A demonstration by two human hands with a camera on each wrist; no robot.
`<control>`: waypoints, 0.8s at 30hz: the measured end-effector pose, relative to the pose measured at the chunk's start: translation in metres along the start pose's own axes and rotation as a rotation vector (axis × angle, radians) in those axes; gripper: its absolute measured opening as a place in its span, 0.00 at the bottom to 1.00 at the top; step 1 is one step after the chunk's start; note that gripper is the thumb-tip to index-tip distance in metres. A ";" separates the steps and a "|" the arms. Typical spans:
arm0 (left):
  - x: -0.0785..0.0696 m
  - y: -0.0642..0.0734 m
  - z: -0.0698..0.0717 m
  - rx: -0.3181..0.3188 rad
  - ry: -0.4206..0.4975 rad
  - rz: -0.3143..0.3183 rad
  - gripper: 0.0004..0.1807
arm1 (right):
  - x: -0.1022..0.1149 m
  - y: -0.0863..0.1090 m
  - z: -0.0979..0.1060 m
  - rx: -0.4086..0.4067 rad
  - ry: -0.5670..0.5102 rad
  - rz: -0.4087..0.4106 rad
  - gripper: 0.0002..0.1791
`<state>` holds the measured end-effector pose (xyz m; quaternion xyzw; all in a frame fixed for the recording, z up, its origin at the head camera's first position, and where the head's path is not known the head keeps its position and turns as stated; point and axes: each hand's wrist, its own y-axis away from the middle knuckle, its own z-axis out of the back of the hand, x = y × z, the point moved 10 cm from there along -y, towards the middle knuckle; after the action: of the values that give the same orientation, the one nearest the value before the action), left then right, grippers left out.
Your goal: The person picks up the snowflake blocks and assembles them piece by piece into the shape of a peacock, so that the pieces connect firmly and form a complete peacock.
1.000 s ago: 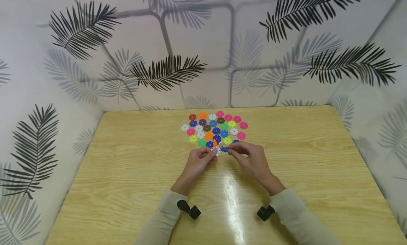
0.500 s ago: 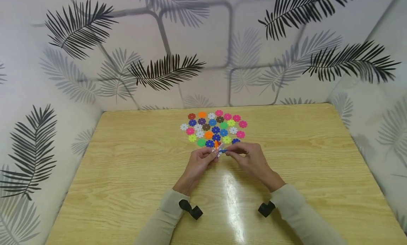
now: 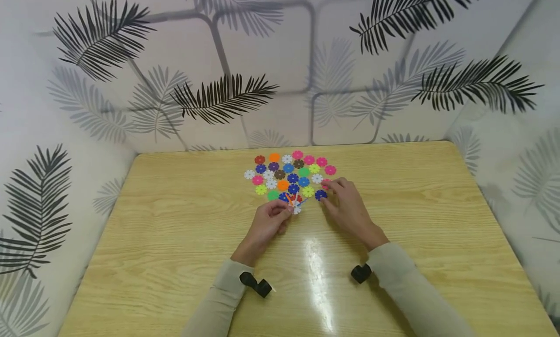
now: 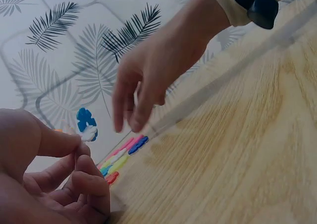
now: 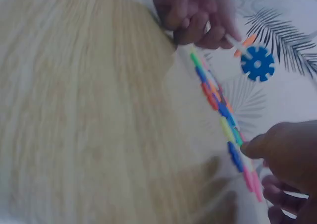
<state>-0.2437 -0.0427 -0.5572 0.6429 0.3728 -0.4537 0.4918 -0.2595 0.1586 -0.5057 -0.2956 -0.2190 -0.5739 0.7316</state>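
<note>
My left hand (image 3: 268, 222) pinches a white notched disc (image 3: 297, 209) between thumb and fingers. Slotted into that disc are an orange disc (image 3: 288, 199), another white one and a blue disc (image 5: 257, 64), all standing up at angles. My right hand (image 3: 348, 206) holds nothing; thumb and fingers are parted above the right edge of the loose discs. Below its fingertips lies a dark blue disc (image 3: 321, 195), and the fingers partly cover a pink disc (image 3: 325, 182). In the left wrist view, the right hand (image 4: 148, 80) hangs over the table with fingers pointing down.
Several loose notched discs lie flat in one layer beyond my hands, among them a green disc (image 3: 304, 172), a brown disc (image 3: 279, 174) and a red disc (image 3: 260, 159). The wooden table (image 3: 175, 230) ends at a leaf-patterned wall (image 3: 280, 113).
The blue disc has gone from my right fingers into the joined discs in my left hand. My right hand has let go, moved right and spread its fingers. The left keeps its pinch.
</note>
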 end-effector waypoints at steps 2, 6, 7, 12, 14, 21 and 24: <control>0.001 0.000 0.001 -0.004 0.014 0.003 0.03 | -0.011 -0.002 -0.005 0.028 0.095 -0.064 0.22; 0.002 0.001 0.001 -0.005 0.014 0.021 0.02 | -0.023 0.000 -0.014 0.072 0.168 -0.135 0.25; 0.002 0.001 0.001 -0.006 0.011 0.025 0.02 | -0.022 -0.001 -0.015 0.072 0.185 -0.124 0.26; -0.002 0.001 0.001 -0.009 -0.004 0.028 0.03 | -0.010 -0.004 -0.018 0.056 0.270 -0.024 0.23; -0.003 0.002 0.001 -0.008 -0.007 0.026 0.03 | -0.007 -0.006 -0.018 0.079 0.253 -0.023 0.21; -0.006 0.002 0.000 -0.002 -0.013 0.021 0.03 | -0.010 -0.006 -0.025 0.290 0.022 -0.083 0.15; -0.005 0.002 -0.001 0.005 -0.018 0.027 0.05 | -0.011 -0.005 -0.028 0.367 -0.021 -0.106 0.15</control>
<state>-0.2431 -0.0427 -0.5520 0.6448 0.3586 -0.4538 0.4996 -0.2674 0.1467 -0.5325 -0.1513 -0.3429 -0.5587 0.7398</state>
